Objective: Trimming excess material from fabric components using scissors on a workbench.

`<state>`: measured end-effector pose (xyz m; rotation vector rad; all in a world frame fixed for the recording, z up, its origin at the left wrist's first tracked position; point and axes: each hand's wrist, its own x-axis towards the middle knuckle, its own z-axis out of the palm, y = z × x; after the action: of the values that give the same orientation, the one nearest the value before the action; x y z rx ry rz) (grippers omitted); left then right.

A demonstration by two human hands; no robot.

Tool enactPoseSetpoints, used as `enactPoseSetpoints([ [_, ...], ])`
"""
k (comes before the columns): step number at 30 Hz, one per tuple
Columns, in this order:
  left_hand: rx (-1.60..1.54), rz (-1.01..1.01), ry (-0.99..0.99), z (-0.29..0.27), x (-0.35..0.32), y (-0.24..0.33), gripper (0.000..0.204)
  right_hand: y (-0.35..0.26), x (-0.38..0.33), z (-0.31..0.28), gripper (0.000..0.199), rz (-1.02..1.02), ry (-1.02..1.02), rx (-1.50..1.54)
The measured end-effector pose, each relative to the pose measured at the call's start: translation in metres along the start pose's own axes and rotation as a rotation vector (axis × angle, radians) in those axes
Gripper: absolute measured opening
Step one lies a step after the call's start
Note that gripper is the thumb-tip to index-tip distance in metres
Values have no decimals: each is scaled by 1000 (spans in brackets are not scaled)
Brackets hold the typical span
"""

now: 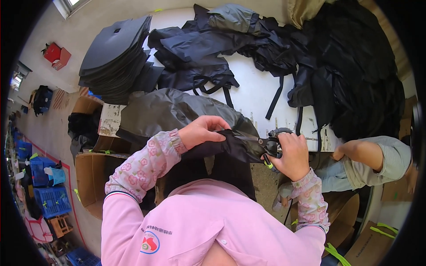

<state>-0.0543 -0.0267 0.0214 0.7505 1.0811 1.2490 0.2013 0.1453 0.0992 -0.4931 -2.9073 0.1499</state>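
Observation:
My left hand (200, 132) pinches the edge of a piece of black fabric (233, 148), held up in front of my chest. My right hand (290, 154) is closed round the black handles of a pair of scissors (261, 141). The blades point left, toward my left fingertips, and lie against the fabric; whether they are cutting cannot be told. Just beyond my hands, a dark grey glossy fabric piece (177, 108) drapes over the near edge of the white table (255, 86).
A tall stack of dark flat sheets (117, 57) stands at the table's far left. Black fabric pieces with straps (199, 53) spread behind, with a large black heap (355, 66) at right. Another person (372, 162) sits close at right. Open cardboard boxes (91, 181) flank me.

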Motion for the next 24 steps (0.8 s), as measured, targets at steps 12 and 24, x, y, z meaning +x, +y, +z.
enactPoseSetpoints([
  [12, -32, -34, -33, 3, 2, -10, 27, -8, 20, -9, 45, -91, -110, 17],
  [24, 13, -52, -43, 7, 0, -10, 25, -3, 26, -16, 41, -124, -200, -10],
])
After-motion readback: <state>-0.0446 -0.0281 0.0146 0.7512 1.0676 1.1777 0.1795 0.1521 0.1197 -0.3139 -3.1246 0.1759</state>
